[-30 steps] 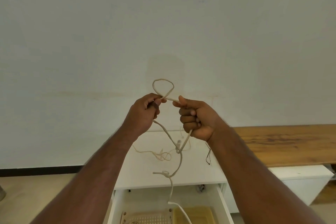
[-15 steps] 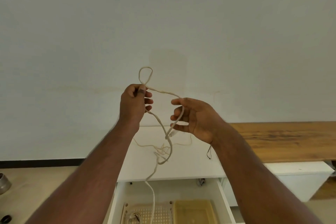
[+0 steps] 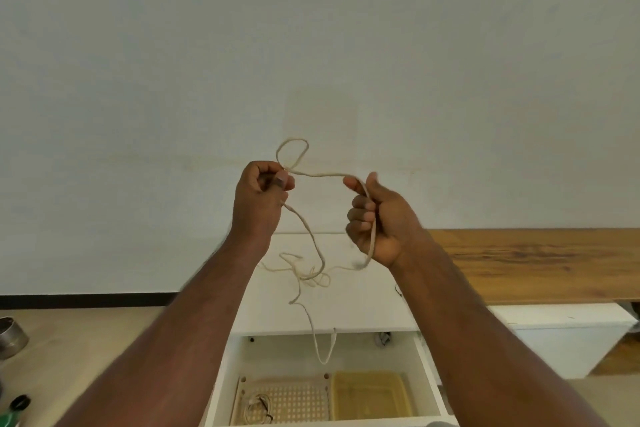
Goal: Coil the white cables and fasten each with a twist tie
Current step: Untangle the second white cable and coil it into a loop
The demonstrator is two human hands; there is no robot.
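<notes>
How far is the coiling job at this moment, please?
Done: one coiled cable seems to lie in the perforated tray, tie unclear. In hand: the left hand pinches a first small loop; the right hand grips the same cable further along. Left: most of it hangs uncoiled, another cable lies tangled on the cabinet.

The cable [image 3: 313, 242] looked matt and off-white, like soft plastic sheathing. The tabletop [image 3: 540, 260] was grained wood with a dull finish, beside a smooth white cabinet [image 3: 349, 308] whose drawer [image 3: 427, 374] held a perforated beige plastic basket [image 3: 294, 402] and a translucent yellow plastic tray [image 3: 372, 399]. A metal tin [image 3: 12, 338] shone dully on the floor.
</notes>
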